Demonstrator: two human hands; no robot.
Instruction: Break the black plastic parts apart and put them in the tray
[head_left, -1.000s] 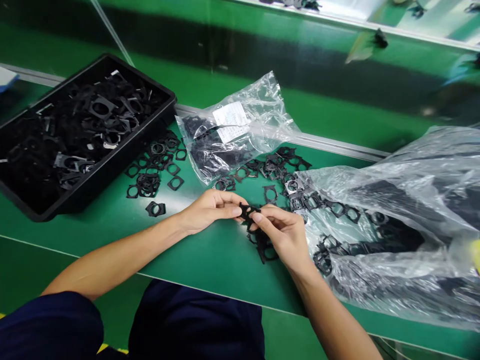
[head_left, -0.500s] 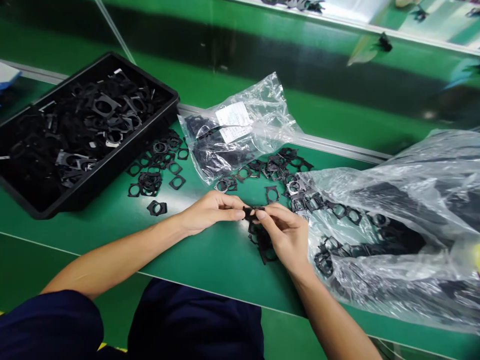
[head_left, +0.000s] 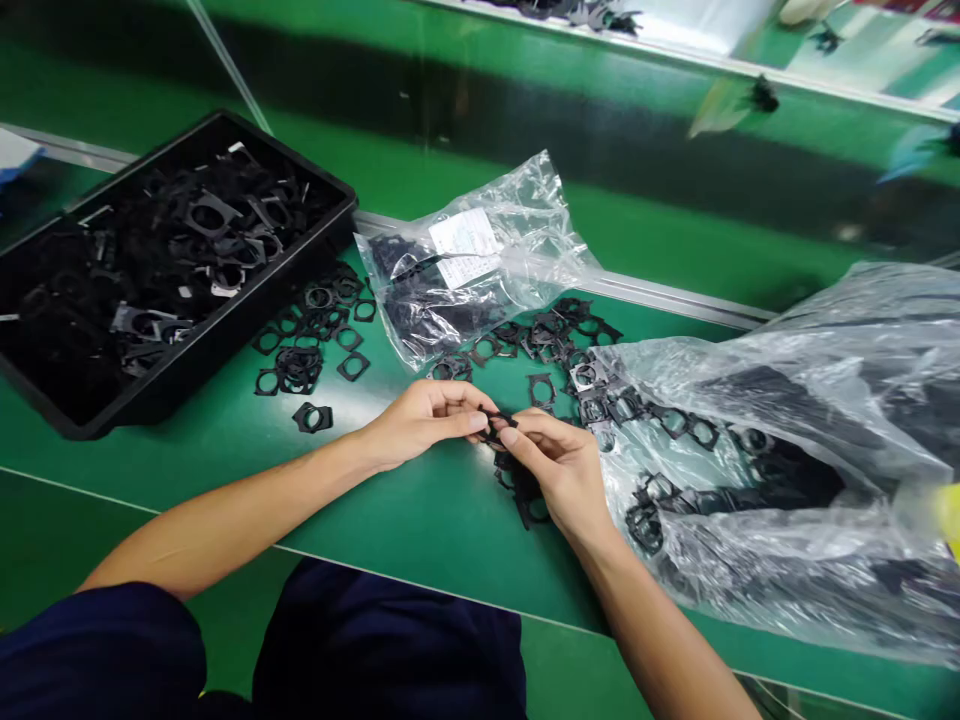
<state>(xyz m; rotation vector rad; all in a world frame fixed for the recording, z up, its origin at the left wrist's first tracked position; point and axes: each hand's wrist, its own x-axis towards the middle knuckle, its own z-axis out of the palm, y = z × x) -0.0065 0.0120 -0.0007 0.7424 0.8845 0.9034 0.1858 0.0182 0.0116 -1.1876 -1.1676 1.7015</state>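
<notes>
Between my two hands a small black plastic ring-shaped part (head_left: 495, 428) is held just above the green table (head_left: 420, 530). My left hand (head_left: 435, 418) pinches its left side with thumb and fingers. On the right side, my right hand (head_left: 559, 458) grips it the same way. Fingertips cover much of the part, so its exact shape is partly hidden. Below and beside my right hand lies a small pile of black parts (head_left: 531, 505). A single black frame (head_left: 541, 390) with a round hole rests just beyond my fingers.
A black bin (head_left: 187, 345) full of similar parts stands at the left, with loose frames (head_left: 300, 370) beside it. A clear labelled bag (head_left: 480, 265) of parts lies at the back. At the right, a large open plastic bag (head_left: 787, 560) spreads over more parts.
The part between my hands has tilted, so its ring opening shows more. Both hands have shifted only slightly, still pinching it.
</notes>
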